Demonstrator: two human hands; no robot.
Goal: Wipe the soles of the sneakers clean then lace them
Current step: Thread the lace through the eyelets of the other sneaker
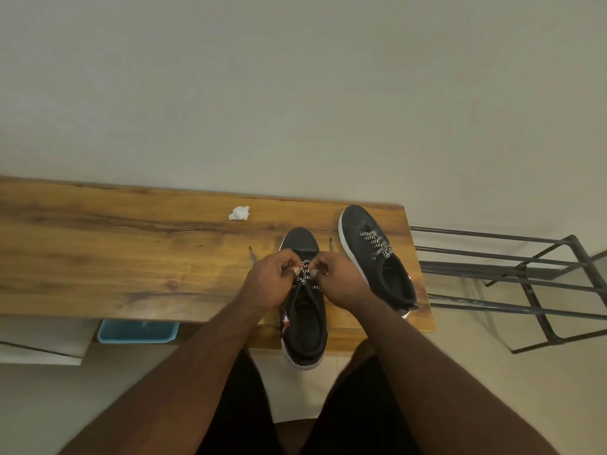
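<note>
Two black sneakers with white soles stand on a wooden table (pixel 131 251). The near sneaker (pixel 307 326) points away from me, its heel hanging over the table's front edge. Its black-and-white patterned lace (pixel 306 274) crosses between my hands, with loose ends lying to the left (pixel 252 254) and right (pixel 331 246). My left hand (pixel 274 280) and my right hand (pixel 338 279) each pinch that lace over the sneaker's tongue. The other sneaker (pixel 377 257) sits to the right, laced. A crumpled white tissue (pixel 239 213) lies behind.
A plain wall stands behind the table. A black metal rack (pixel 512 277) stands just right of the table. Below the table's front edge, a blue tray (pixel 138 331) shows at the left. My knees in dark shorts are under the table edge.
</note>
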